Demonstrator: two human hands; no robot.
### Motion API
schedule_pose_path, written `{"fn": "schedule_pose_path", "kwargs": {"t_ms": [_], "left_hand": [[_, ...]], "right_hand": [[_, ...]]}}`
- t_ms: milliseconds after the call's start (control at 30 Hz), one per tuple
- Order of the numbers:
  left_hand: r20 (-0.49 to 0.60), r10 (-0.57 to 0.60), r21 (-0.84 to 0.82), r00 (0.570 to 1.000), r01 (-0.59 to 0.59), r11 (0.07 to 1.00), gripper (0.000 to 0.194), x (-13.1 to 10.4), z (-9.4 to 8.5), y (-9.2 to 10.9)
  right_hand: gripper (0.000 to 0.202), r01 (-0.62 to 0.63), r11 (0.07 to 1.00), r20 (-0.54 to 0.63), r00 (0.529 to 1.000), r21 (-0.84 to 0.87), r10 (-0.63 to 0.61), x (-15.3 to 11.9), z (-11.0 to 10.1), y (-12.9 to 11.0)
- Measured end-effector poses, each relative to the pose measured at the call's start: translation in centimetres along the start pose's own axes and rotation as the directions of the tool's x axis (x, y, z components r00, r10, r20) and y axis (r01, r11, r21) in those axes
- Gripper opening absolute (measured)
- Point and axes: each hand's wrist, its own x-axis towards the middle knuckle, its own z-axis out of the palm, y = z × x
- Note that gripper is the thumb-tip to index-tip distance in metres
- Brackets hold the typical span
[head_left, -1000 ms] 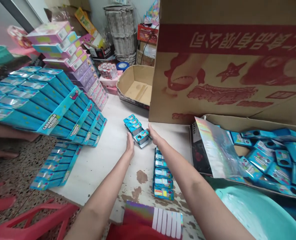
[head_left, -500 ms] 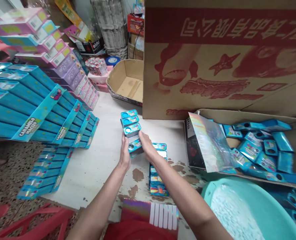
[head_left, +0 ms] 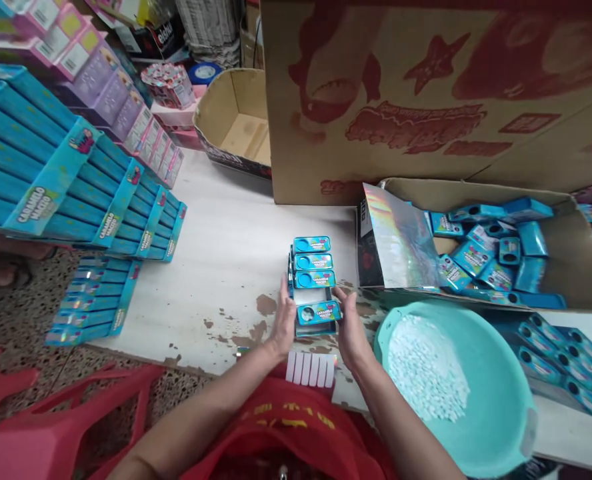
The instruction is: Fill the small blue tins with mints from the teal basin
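Small blue candy boxes (head_left: 314, 279) with printed tops form a short row on the table in front of me, with a gap before the nearest box (head_left: 319, 312). My left hand (head_left: 282, 327) presses along the left side of this row, fingers pointing forward. On the opposite side, my right hand (head_left: 352, 330) grips by the near box's right end, fingertips at its upper corner. Between them the two hands hold the row; what lies underneath is hidden. Close to my body lies a shiny sheet with white strips (head_left: 310, 369).
A turquoise basin (head_left: 496, 373) of small white pieces stands at right, beside more blue boxes (head_left: 561, 360). Behind it, an open carton (head_left: 566, 267) holds loose blue boxes. A large carton (head_left: 376, 147) blocks the back. Stacked blue display packs (head_left: 81, 180) fill the left; a red stool (head_left: 76, 427) stands below.
My hands have carried the row of blue boxes rightward, over where a second row lay; that second row no longer shows separately. My view has tipped down.
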Motion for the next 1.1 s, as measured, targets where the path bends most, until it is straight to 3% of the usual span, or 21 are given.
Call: {"fn": "schedule_pose_path", "kwargs": {"t_ms": [67, 133, 200, 233, 333, 500, 667, 733, 1000, 1100], "left_hand": [[-0.034, 0.051, 0.219, 0.998, -0.042, 0.975, 0.061, -0.6, -2.7, -0.6], [0.066, 0.001, 0.487, 0.998, -0.033, 0.873, 0.048, -2.0, -5.5, -1.4], [0.236, -0.154, 0.678, 0.959, -0.05, 0.733, 0.031, -3.6, -7.5, -2.4], [0.301, -0.229, 0.735, 0.926, -0.072, 0.675, 0.025, -4.3, -8.0, -2.9], [0.366, -0.32, 0.82, 0.874, -0.14, 0.555, 0.028, -5.1, -7.9, -3.9], [0.311, -0.355, 0.892, 0.881, -0.143, 0.428, 0.028, -4.3, -6.5, -4.0], [0.255, -0.378, 0.907, 0.89, -0.085, 0.412, 0.028, -4.0, -6.5, -4.3], [0.241, -0.384, 0.909, 0.891, -0.069, 0.41, 0.029, -4.0, -6.5, -4.6], [0.244, -0.389, 0.903, 0.888, -0.062, 0.425, 0.026, -3.9, -6.3, -4.3], [0.253, -0.385, 0.892, 0.887, -0.06, 0.448, 0.027, -3.8, -6.3, -4.5]], "right_hand": [[0.059, -0.072, 0.997, -0.098, 0.992, 0.022, 0.074, -1.5, -1.5, 0.4], [0.047, -0.066, 0.997, -0.108, 0.992, -0.047, 0.061, -3.8, -2.9, 1.1], [0.034, 0.014, 0.986, 0.083, 0.997, -0.165, 0.0, -6.2, -3.4, 2.0], [0.03, 0.082, 0.975, 0.22, 0.975, -0.206, -0.036, -7.2, -3.2, 2.4], [0.02, 0.322, 0.913, 0.511, 0.845, -0.251, -0.157, -8.5, -1.0, 3.9], [0.042, 0.574, 0.679, 0.645, 0.74, -0.457, -0.19, -7.8, 2.8, 5.6], [0.044, 0.69, 0.547, 0.78, 0.617, -0.473, -0.104, -8.0, 2.7, 6.1], [0.04, 0.698, 0.527, 0.787, 0.612, -0.485, -0.086, -8.2, 2.5, 6.1], [0.003, 0.678, 0.506, 0.708, 0.685, -0.534, -0.171, -8.1, 3.2, 5.8], [0.007, 0.669, 0.5, 0.704, 0.694, -0.55, -0.153, -8.3, 2.8, 4.6]]}}
